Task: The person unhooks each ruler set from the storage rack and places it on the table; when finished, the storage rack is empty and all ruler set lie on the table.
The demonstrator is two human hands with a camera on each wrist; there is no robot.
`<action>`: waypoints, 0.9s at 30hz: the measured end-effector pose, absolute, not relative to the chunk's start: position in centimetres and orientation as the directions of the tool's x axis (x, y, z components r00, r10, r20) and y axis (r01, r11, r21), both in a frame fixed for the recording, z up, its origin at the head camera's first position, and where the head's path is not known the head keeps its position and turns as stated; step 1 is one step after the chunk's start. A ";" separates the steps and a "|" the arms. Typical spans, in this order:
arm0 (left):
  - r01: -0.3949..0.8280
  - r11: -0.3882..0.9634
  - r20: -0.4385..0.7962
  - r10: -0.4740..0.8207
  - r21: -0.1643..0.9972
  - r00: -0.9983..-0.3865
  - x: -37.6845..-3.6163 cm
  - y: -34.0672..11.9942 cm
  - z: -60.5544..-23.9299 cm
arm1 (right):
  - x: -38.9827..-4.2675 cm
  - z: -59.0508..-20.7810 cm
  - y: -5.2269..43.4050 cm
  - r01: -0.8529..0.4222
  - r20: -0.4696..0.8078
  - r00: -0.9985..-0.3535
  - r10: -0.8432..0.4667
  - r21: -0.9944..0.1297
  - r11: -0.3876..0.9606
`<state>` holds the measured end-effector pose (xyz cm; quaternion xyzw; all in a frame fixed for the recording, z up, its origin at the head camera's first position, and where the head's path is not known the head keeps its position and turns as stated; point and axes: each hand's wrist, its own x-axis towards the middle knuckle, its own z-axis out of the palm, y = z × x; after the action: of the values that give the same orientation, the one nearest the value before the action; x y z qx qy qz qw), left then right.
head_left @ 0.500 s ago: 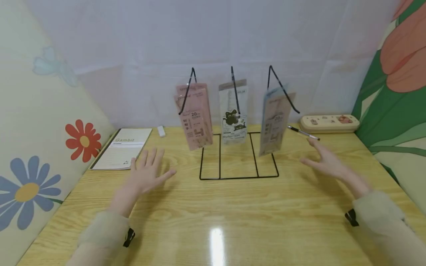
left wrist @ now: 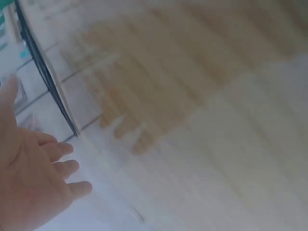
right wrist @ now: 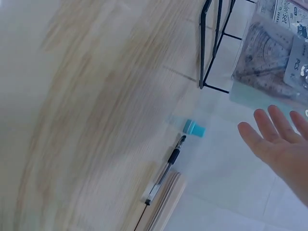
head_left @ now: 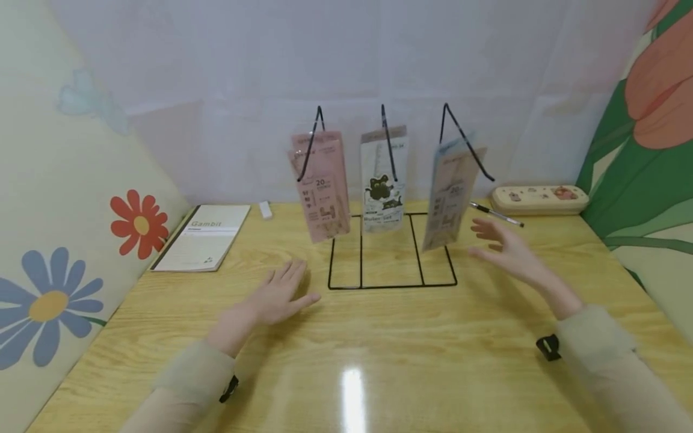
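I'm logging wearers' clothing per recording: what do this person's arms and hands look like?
The left hand and right hand are ungloved. The left sleeve and right sleeve look plain pale beige, loose and thick at the wrist. A small black piece shows on the inner side of each, too small to identify.

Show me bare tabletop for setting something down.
The widest free patch of yellow wooden tabletop lies before the black wire rack, between two pale sleeves; a smaller one, beyond the left grip, separates rack and white rectangular notebook. Crowded: right rear, where a slim clear and black pen lies near the cream oblong case.
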<state>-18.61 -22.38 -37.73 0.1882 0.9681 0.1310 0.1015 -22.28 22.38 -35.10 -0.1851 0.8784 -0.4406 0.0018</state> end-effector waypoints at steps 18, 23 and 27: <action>0.403 0.885 -0.274 0.458 0.235 -0.846 -21.7 -18.3 -38.0 | -24.4 -34.9 20.2 -0.201 0.096 -0.967 -0.236 -0.856 0.476; 0.403 0.897 -0.322 0.441 0.180 -0.838 -22.1 -17.8 -38.4 | -24.7 -35.3 19.9 -0.187 0.087 -0.967 -0.238 -0.879 0.438; 0.397 0.900 -0.321 0.435 0.178 -0.841 -22.4 -17.8 -38.6 | -24.8 -35.5 19.7 -0.193 0.092 -0.967 -0.236 -0.870 0.454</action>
<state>-22.40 -17.78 -38.56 0.2171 0.9581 0.0525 0.1795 -24.82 19.75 -35.55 -0.1259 0.8522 -0.5073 0.0210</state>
